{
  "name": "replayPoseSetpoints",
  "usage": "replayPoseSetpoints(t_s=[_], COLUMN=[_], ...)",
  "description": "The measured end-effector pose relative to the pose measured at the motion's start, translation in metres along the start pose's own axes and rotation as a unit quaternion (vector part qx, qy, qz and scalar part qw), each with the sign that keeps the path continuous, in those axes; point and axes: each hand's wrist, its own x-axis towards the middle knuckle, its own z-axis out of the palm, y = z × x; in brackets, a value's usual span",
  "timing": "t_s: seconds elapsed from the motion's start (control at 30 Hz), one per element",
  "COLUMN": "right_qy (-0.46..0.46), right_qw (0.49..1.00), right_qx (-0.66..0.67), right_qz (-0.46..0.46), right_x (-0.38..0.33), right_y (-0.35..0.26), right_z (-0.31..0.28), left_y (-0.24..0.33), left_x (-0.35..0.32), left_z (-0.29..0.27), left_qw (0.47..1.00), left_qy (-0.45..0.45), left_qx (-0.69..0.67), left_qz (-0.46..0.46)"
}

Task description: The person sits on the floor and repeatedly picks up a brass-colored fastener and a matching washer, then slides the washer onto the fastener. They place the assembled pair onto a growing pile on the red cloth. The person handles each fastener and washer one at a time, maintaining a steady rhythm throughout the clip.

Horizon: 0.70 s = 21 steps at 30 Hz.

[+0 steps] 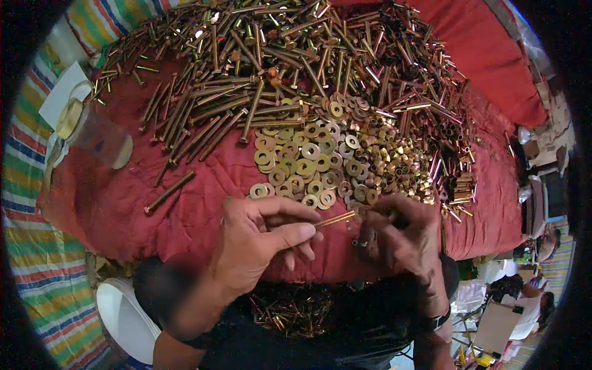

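My left hand (pixel 262 237) pinches a brass-coloured bolt (pixel 336 220) between thumb and fingers. The bolt's threaded end points right and slightly up; its other end is hidden in the hand. Close to that threaded tip is my right hand (pixel 404 234), its fingers curled together and partly blurred. Whatever it may hold is too small and smeared to name. Just beyond both hands lie a pile of flat washers (pixel 310 151) and a heap of nuts (pixel 394 157).
Many loose bolts (pixel 246 43) spread over the far part of the red cloth (pixel 216 209). Short metal sleeves (pixel 462 185) are heaped at right. A clear plastic jar (pixel 102 139) lies at left. More bolts (pixel 293 311) sit low, between my forearms. A white stool (pixel 126 317) stands lower left.
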Motion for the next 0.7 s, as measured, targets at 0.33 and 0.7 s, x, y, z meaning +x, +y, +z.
replayPoseSetpoints(t_s=[0.33,0.7], right_qy=[0.083,-0.025], right_qw=[0.993,0.964], right_qx=[0.089,-0.166], right_qz=[-0.003,-0.207], right_x=[-0.006,-0.006], right_y=[-0.009,-0.009], right_z=[0.016,-0.004], left_y=[-0.016,-0.030], left_x=[-0.007,0.000], left_z=[0.017,0.019], left_qw=[0.925,0.862], left_qy=[0.039,0.045], left_qx=[0.315,0.368], left_qz=[0.209,0.347])
